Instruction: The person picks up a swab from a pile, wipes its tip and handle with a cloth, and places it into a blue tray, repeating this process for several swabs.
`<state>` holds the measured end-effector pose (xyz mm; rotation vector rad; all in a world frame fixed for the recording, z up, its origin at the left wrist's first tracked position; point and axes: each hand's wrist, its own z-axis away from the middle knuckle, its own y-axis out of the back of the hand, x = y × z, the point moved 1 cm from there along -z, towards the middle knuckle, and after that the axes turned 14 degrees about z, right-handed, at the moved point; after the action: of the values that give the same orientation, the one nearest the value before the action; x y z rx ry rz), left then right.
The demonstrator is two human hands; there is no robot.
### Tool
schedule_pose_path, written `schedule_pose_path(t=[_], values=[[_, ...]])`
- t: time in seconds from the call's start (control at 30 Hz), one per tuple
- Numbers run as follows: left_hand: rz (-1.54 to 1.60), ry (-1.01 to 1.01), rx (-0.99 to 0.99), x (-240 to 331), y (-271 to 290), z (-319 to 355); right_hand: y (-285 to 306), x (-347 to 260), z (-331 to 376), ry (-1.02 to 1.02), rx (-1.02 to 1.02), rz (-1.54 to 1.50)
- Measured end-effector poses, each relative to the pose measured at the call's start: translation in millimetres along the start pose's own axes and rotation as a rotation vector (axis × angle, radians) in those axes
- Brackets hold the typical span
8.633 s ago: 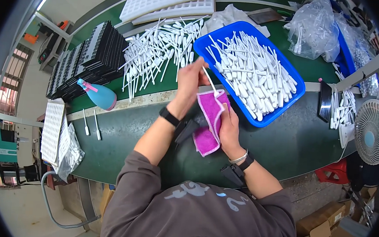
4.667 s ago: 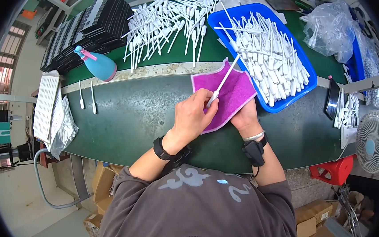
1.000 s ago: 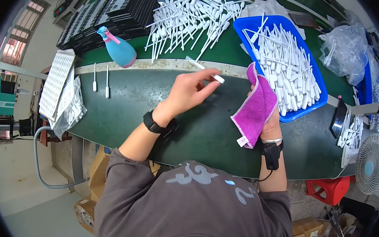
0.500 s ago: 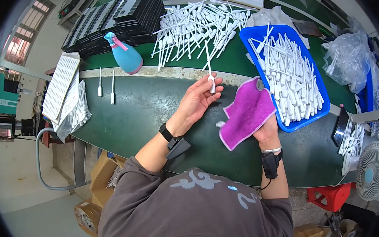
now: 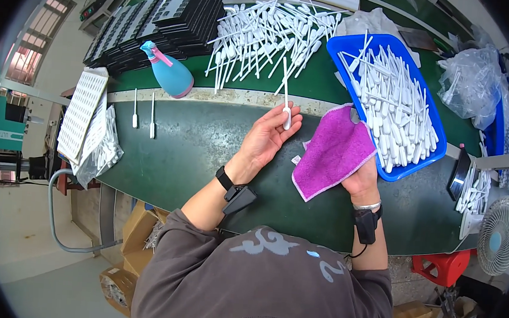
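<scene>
Fingers of the left hand (image 5: 263,139) pinch a white plastic pipette (image 5: 285,104) on the green table (image 5: 195,154), its long axis running near-to-far, bulb end nearest. Just right, the right hand (image 5: 362,178) grips a purple cloth (image 5: 332,153) (draped flat). Beyond lie the loose pipette pile (image 5: 264,34) and blue tray (image 5: 391,98).

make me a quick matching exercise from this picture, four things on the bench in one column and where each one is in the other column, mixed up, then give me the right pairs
Things:
1. purple cloth
2. white dropper
3. spray bottle
4. small fan

Places:
A. at the bench's far right end
B. in the left hand's fingertips
C. standing beside the black trays
D. draped over the right hand

Pairs: 1-D, 2-B, 3-C, 4-A
</scene>
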<state>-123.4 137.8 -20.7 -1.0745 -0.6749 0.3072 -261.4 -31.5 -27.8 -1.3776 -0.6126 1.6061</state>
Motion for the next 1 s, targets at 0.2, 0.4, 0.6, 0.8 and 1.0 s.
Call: schedule_pose_path(t=[0.2, 0.4, 0.6, 0.8, 1.0], values=[[0.02, 0.026, 0.013, -1, -1, 0, -1, -1, 1, 0.003, -0.003, 0.0], [-0.018, 0.007, -0.005, -3, -3, 5, -5, -1, 3, 0.008, -0.033, -0.017], [-0.151, 0.089, -0.076, -9, -25, 16, -15, -5, 3, 0.052, -0.016, -0.005], [-0.599, 0.329, -0.152, -51, -15, 24, -19, 34, 15, 0.09, 0.099, 0.628], [-0.155, 0.773, -0.184, -68, -36, 49, -6, 2, 12, 0.18, 0.128, 0.301]])
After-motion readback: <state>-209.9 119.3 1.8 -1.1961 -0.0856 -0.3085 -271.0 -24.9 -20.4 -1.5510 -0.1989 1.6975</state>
